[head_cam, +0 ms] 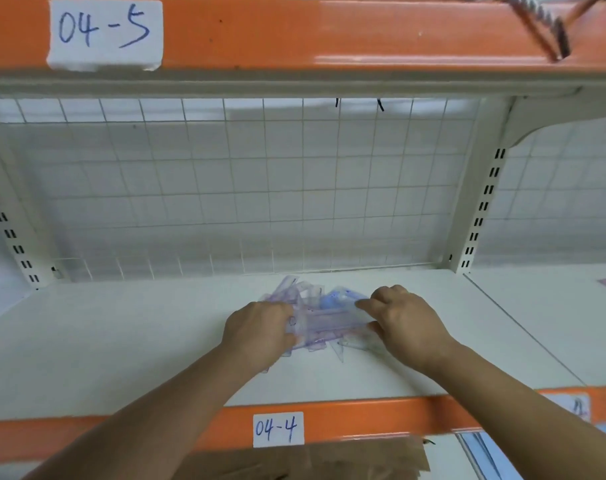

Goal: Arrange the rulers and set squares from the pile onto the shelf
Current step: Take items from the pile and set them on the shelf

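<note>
A pile of clear, purple-tinted rulers and set squares (315, 306) lies in the middle of the white shelf (138, 341) marked 04-4. A straight ruler (329, 322) sits across the front of the pile. My left hand (260, 329) pinches its left end. My right hand (401, 318) pinches its right end between thumb and fingers. A blue round piece (331, 300) shows behind the ruler. Parts of the pile are hidden under both hands.
A wire grid panel (225, 188) closes the back of the shelf. An orange beam (294, 32) labelled 04-5 runs overhead. Brown cardboard (312, 460) lies on the level below. A slotted upright (481, 209) bounds the bay on the right.
</note>
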`<action>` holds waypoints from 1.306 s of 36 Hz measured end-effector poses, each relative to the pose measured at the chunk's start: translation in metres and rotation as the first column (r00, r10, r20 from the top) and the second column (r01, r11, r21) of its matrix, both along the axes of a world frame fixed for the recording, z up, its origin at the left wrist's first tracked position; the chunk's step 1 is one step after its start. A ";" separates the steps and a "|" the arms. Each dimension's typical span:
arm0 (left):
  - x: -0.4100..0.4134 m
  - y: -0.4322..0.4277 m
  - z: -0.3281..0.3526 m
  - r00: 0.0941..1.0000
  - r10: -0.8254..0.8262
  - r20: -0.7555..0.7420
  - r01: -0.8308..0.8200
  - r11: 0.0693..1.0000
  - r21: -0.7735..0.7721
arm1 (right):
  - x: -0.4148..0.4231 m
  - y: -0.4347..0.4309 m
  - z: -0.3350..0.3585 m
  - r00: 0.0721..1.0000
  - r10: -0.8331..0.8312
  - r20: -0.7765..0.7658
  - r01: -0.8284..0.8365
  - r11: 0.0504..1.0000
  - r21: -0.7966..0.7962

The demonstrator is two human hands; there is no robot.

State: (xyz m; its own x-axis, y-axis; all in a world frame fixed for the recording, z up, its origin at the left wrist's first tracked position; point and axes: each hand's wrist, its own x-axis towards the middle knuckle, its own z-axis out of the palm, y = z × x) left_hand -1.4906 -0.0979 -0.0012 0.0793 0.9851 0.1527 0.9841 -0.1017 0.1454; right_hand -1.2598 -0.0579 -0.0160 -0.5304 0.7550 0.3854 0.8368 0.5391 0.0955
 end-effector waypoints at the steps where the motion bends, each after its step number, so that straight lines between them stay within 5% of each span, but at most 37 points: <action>1: 0.004 0.000 0.000 1.000 -0.017 0.004 0.017 1.000 0.001 | 0.004 -0.002 0.000 1.000 -0.013 0.010 0.013 1.000 0.014; 17: 0.106 0.008 0.011 0.978 -0.031 -0.205 0.018 0.998 -0.066 | 0.126 -0.018 0.009 0.975 -0.221 -0.023 0.220 0.975 -0.041; 34: 0.307 0.002 0.013 0.987 -0.018 -0.157 0.000 0.993 -0.116 | 0.344 -0.029 0.014 0.965 -0.261 -0.012 0.259 0.962 -0.089; 47: 0.390 0.036 0.014 0.979 -0.112 -0.171 0.087 0.986 -0.143 | 0.419 -0.015 0.009 0.925 -0.380 0.019 0.377 0.911 -0.168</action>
